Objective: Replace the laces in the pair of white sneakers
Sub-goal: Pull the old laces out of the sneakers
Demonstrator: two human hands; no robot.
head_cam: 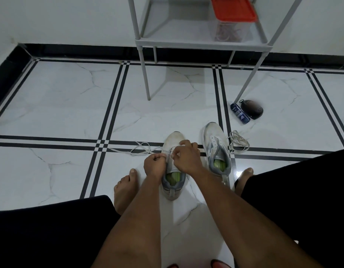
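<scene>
Two white sneakers with green insoles stand on the tiled floor between my bare feet. Both hands are on the left sneaker (174,141). My left hand (154,164) is curled and pinches a white lace (168,156) at the eyelets. My right hand (186,157) lies over the tongue area, fingers curled on the same lace. The right sneaker (215,146) stands beside it with no lace in its eyelets. A loose white lace (142,148) trails left of the left sneaker. Another loose lace (239,142) lies coiled to the right of the right sneaker.
A grey metal shelf rack (202,45) stands ahead, holding a clear box with a red lid (233,14). A blue tube (240,113) and a black oval object (252,109) lie by the rack's right leg. My knees in black fabric frame the view.
</scene>
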